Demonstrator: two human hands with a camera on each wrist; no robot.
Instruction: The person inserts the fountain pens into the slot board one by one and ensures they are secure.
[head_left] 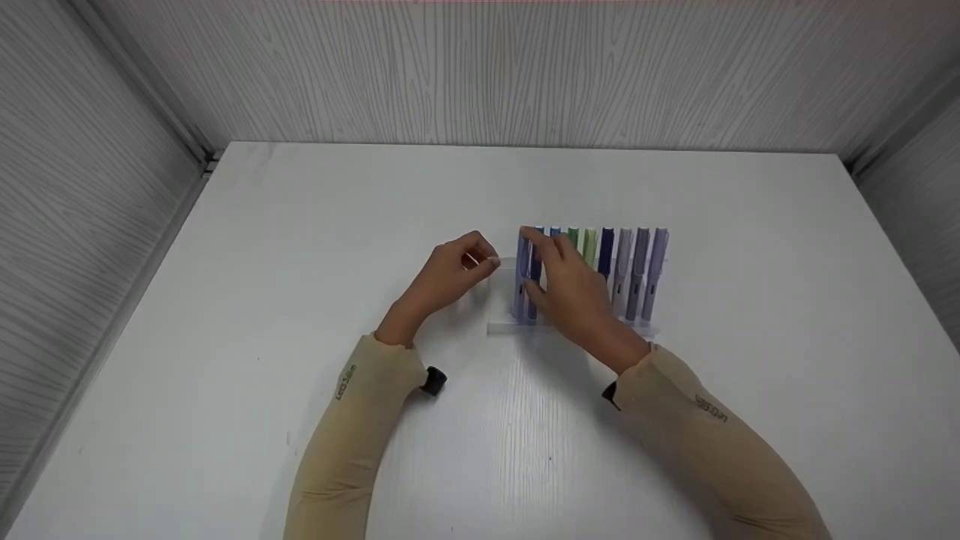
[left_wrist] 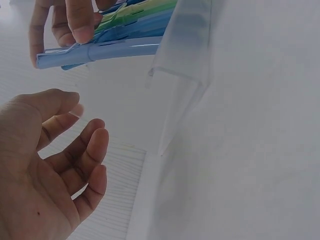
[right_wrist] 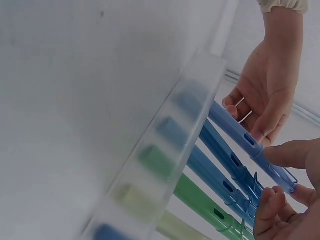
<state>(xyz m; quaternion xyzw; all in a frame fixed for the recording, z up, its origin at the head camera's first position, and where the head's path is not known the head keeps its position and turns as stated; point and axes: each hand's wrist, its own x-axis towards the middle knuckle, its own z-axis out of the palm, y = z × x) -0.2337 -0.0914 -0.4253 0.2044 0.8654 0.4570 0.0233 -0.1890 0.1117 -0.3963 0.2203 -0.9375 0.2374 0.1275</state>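
Observation:
A row of capped pens stands in a clear plastic pen stand (head_left: pixel 504 328). At the row's left end, my right hand (head_left: pixel 574 296) pinches the light blue pen (head_left: pixel 519 300), thumb on its side and index finger at the cap end. In the right wrist view, that pen's lower end sits in the stand. My left hand (head_left: pixel 450 274) is just left of the stand, fingers loosely bent and holding nothing. In the left wrist view it is apart from the light blue pen. My right hand partly hides the middle pens in the head view.
Blue, green (right_wrist: pixel 192 200), pale green (head_left: pixel 589 240), dark blue (head_left: pixel 606 251), grey and lilac pens (head_left: pixel 656 259) fill the rest of the row. All stand on a white table (head_left: pixel 225 375), with wood-grain panels (head_left: pixel 510 75) behind and at both sides.

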